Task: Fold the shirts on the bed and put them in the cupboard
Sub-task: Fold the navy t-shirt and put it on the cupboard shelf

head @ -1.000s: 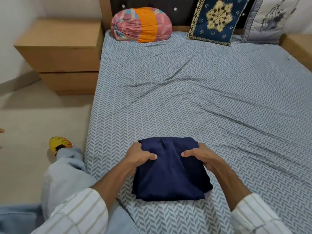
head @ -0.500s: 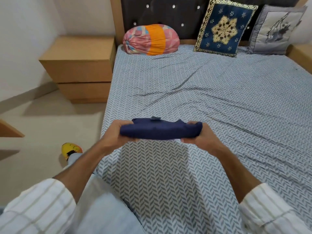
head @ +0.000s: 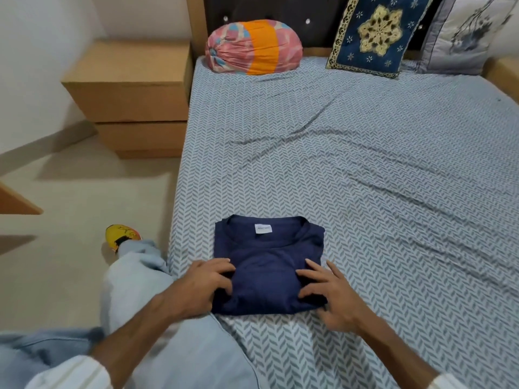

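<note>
Bedroom floor in pale tile runs along the left, and a bed in a grey herringbone sheet fills most of the view, its dark studded headboard at the far end. Beside the bed on the left stands a wooden nightstand with two drawers. Against the headboard lean a navy embroidered cushion, a grey floral cushion and a pink and orange bolster. A light-blue trouser leg hangs off the bed's near left edge and ends in a yellow shoe on the floor.

The navy T-shirt lies folded into a compact block on the sheet near the left edge of the bed, collar and white neck label turned toward the headboard, its longer side running away from the person.

Both hands sit at the near end of the shirt, one on each side. The left hand has its fingers curled over the left edge; the right hand lies with fingers spread and fairly straight, tips on the cloth at the right edge. The shirt extends straight ahead of them, centred between the two, neither noticeably nearer. The fold looks finished, so carrying it to the cupboard, which is not in view, probably means sliding both hands under the sides and lifting level.
</note>
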